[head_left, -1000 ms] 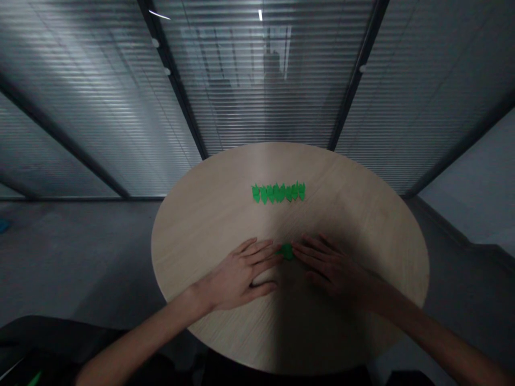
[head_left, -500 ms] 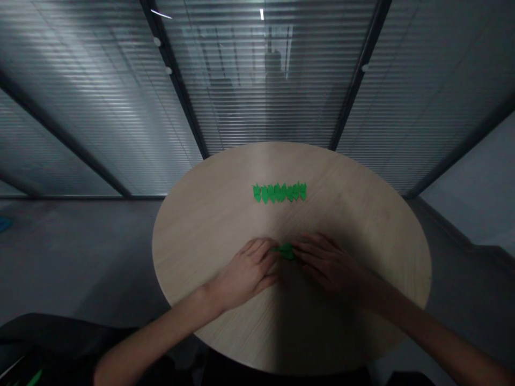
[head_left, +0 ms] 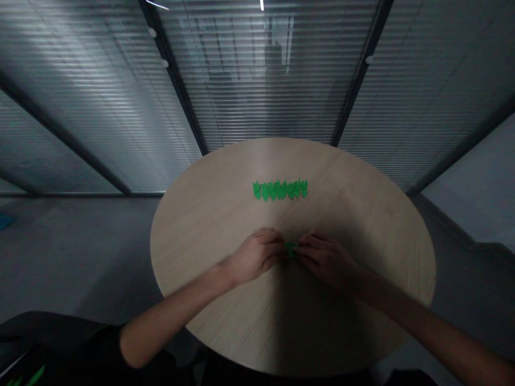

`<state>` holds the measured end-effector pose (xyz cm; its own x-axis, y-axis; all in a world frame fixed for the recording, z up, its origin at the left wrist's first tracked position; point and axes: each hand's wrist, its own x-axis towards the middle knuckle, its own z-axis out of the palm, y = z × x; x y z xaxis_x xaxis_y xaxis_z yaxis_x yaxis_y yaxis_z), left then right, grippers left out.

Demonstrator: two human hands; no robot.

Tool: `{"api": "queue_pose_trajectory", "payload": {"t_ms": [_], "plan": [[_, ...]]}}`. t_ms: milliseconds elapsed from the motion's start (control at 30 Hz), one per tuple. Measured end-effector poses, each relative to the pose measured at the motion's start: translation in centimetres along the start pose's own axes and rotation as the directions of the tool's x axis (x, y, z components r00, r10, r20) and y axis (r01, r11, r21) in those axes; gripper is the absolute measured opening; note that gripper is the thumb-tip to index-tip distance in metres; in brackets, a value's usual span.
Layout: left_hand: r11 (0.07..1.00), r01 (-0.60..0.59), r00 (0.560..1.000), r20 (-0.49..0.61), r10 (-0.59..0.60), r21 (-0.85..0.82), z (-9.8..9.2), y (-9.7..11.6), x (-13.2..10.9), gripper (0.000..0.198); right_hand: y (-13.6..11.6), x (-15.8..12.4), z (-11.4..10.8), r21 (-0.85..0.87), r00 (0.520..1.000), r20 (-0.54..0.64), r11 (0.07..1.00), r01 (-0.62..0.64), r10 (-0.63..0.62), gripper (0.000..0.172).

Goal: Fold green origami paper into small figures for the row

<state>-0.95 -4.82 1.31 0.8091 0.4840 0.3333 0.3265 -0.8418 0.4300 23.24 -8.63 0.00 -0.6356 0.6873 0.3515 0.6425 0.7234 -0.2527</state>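
A small piece of green folded paper [head_left: 290, 250] lies between my hands, above the near half of the round table [head_left: 209, 214]. My left hand [head_left: 259, 254] is closed, its fingertips pinching the paper's left side. From the other side, my right hand [head_left: 324, 260] pinches the right edge between thumb and fingers. Fingers cover much of the paper, so its full shape is hidden. Farther back on the tabletop is a row of several green folded paper pieces [head_left: 280, 190], set side by side with pointed ends toward me.
Glass panels with blinds [head_left: 249, 80] stand just behind the table's far edge. At lower left is a dark chair or bag [head_left: 52, 332] with green bits on it. A blue object [head_left: 5, 220] lies on the floor at far left. Shadow falls over the table's right front.
My left hand has moved slightly right and up, and its fingers have closed on the green paper. My right fingers have drawn together into a pinch. Less of the paper shows.
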Motion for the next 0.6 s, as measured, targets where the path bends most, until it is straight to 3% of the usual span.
{"api": "queue_pose_trajectory", "payload": {"t_ms": [600], "plan": [[0.984, 0.013, 1.000, 0.017, -0.016, 0.180, 0.46, 1.01, -0.30, 0.030, -0.25, 0.22, 0.12, 0.036, 0.998, 0.006, 0.998, -0.055, 0.055, 0.013]]}}
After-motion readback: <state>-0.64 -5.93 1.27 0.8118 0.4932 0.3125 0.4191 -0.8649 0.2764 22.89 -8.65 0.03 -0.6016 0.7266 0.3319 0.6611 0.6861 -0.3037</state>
